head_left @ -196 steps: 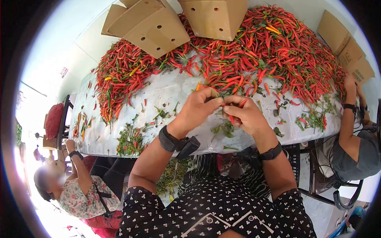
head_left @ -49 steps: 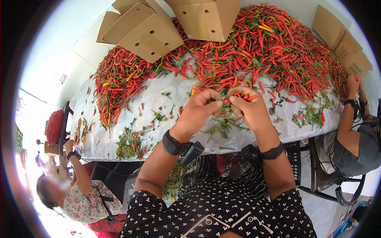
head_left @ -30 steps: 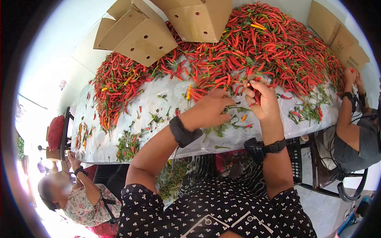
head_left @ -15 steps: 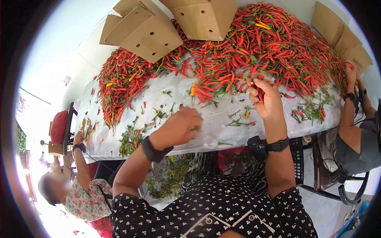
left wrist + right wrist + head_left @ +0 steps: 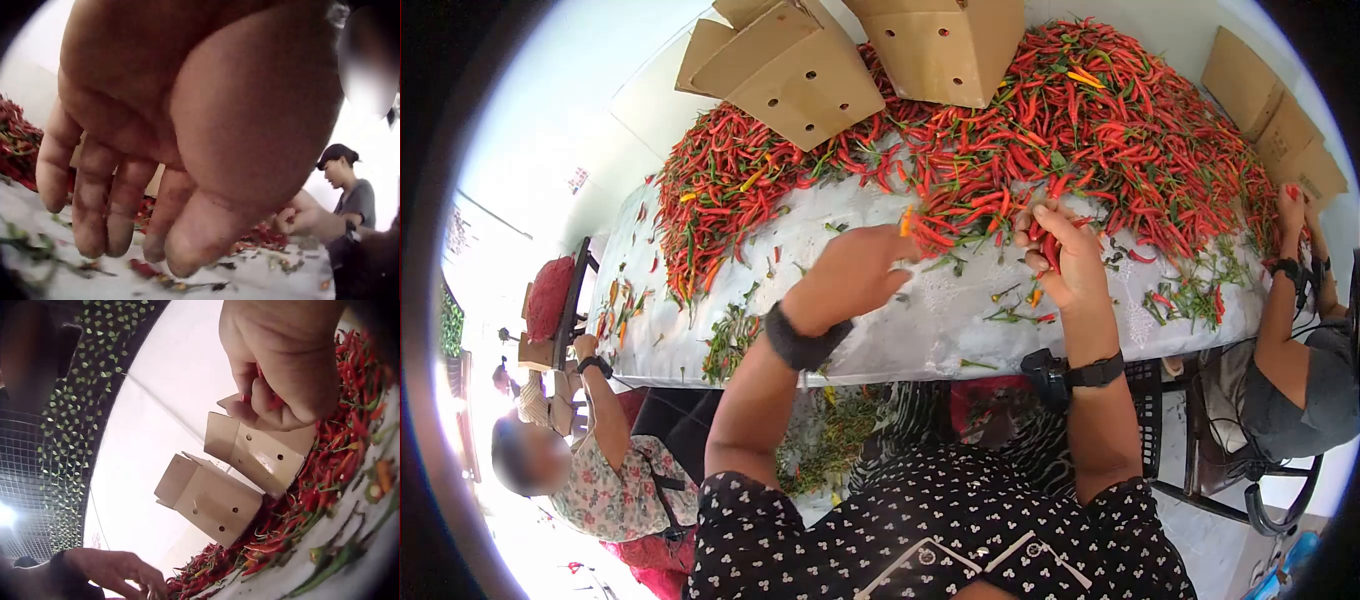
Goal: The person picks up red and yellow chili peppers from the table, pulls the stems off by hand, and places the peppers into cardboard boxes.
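My right hand is curled around several red chillies just in front of the big chilli pile; their red tips peek out between its fingers in the right wrist view. My left hand is over the white tablecloth on the left, palm down, fingers stretched toward the pile's near edge. In the left wrist view its fingers hang nearly straight with nothing between them. An orange chilli lies right by its fingertips. Stems and a few chillies lie loose on the cloth below my right hand.
Two cardboard boxes stand at the back on the pile. Green stem heaps lie at left and right. One person sits at left, another at right. The table edge is close to my body.
My hands were together over the stems, then parted. My left hand swung left and back, and now reaches forward again. My right hand moved right and forward, keeping its chillies.
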{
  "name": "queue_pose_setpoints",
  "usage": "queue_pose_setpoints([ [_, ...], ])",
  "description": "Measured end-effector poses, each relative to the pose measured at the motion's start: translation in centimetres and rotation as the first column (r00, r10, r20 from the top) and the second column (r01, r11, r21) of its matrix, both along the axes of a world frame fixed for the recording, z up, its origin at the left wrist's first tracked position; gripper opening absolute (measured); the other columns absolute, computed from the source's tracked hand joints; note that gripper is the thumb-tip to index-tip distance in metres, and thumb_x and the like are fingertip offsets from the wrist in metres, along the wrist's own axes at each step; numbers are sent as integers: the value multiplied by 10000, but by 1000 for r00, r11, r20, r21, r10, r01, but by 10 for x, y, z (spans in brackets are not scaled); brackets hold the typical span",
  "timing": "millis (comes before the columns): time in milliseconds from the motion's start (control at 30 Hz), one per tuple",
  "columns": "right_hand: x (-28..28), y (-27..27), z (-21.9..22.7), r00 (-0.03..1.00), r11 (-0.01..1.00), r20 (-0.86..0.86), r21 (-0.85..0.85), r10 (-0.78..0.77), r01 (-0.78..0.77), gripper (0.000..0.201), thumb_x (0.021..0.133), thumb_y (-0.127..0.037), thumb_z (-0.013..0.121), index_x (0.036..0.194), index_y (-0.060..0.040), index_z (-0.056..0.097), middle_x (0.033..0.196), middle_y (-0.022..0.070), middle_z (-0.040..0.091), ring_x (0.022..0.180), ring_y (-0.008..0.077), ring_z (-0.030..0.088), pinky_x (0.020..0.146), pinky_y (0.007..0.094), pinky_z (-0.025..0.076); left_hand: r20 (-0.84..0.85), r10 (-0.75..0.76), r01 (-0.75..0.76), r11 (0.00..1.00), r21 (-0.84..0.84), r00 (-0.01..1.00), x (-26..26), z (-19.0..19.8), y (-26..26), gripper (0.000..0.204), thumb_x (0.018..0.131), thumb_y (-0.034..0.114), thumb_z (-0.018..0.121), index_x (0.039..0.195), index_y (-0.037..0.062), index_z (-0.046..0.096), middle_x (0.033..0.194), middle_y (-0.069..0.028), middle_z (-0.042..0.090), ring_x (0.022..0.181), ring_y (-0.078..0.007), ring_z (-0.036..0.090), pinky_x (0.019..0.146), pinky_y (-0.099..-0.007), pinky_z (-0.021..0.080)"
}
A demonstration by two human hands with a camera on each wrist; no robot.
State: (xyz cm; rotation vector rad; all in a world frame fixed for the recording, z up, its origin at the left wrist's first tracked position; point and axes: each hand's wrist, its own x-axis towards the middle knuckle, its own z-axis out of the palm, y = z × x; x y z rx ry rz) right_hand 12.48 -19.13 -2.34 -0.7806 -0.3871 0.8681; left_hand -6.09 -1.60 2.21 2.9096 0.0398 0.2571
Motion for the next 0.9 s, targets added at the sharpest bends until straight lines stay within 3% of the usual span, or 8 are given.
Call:
queue_pose_setpoints([
  [133,1,-5,4,999,999,-11,-39,-39,38,60,838,-125,540,869,-74,531,757,47,569,634,109,530,406,166,315,71,-72,68,996,53,995,51,-15,-10,176,712,141,575,862,50,582,826,-131,571,801,-318,562,678,-415,454],
  [300,7,-12,3,999,999,14,-4,-38,39,77,832,-136,552,858,-67,531,752,48,567,629,112,534,405,166,315,-104,119,-95,973,209,987,69,-38,-10,151,667,118,562,802,50,556,811,-135,552,817,-326,556,674,-426,455],
  [433,1,-11,9,999,998,37,-52,-23,24,67,825,-138,561,842,-75,545,723,29,574,603,99,539,397,179,303,-173,15,6,993,121,985,70,-35,-8,79,654,102,551,706,44,564,814,-126,580,752,-337,576,596,-447,460],
  [500,-2,-8,10,998,997,63,-74,-7,12,73,829,-137,552,839,-67,535,730,36,561,614,108,532,401,171,306,-88,-46,48,999,18,995,71,-34,-7,105,642,121,566,714,45,566,782,-135,585,750,-342,578,600,-451,460],
  [633,-5,-5,8,995,994,101,-105,19,-9,73,827,-141,554,834,-70,537,714,26,554,603,99,526,401,172,303,-3,-35,34,999,-18,999,68,-36,-11,121,638,115,569,735,43,566,763,-149,585,744,-346,577,614,-456,458],
  [733,-5,-3,7,996,994,90,-113,20,-10,77,826,-142,557,837,-69,539,706,24,551,598,94,524,400,174,304,-140,42,-36,998,44,989,70,-41,-10,134,642,104,567,753,31,558,779,-162,585,747,-348,575,640,-456,458],
  [833,-5,-1,3,994,992,104,-126,19,-6,78,826,-138,560,846,-65,540,698,24,550,582,90,520,400,175,305,-137,-50,55,998,33,989,72,-43,-5,153,647,84,554,782,11,561,769,-171,589,759,-367,570,642,-466,455],
  [900,-4,1,1,992,990,123,-139,20,-3,78,826,-134,563,853,-64,541,695,24,551,572,89,517,400,175,306,195,-113,144,978,-152,974,75,-39,-5,171,657,96,589,792,-6,562,699,-137,585,683,-309,584,597,-424,457],
])
